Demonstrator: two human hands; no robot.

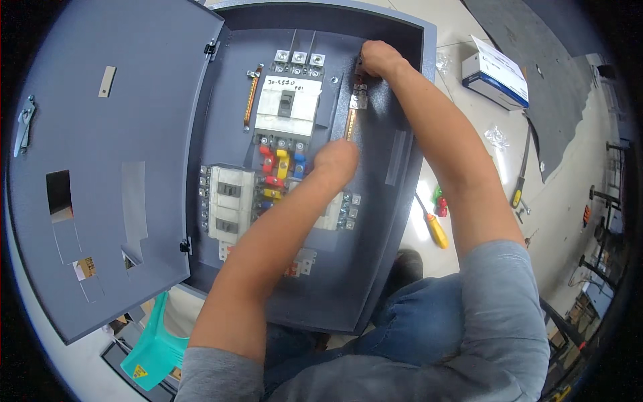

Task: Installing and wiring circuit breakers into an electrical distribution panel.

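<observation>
A narrow copper terminal bar (350, 122) with a silver lug block (359, 98) lies along the right side of an open grey electrical enclosure (375, 201). My left hand (338, 161) is closed at the bar's lower end, fingertips hidden. Up near the far right corner, my right hand (380, 59) curls round the upper end; its fingers mostly face away. Left of the bar sits a large white circuit breaker (287, 106). Red, yellow and blue insulated busbars (282, 163) run below it. A smaller breaker (231, 201) is at lower left; my left forearm partly covers another breaker (328, 213).
The enclosure door (107, 154) stands swung out left. A second copper bar (252, 100) is beside the large breaker. On the floor at right are a white-and-blue box (495, 77), a yellow-handled screwdriver (437, 231) and another long screwdriver (521, 174). A green plastic stool (154, 348) is lower left.
</observation>
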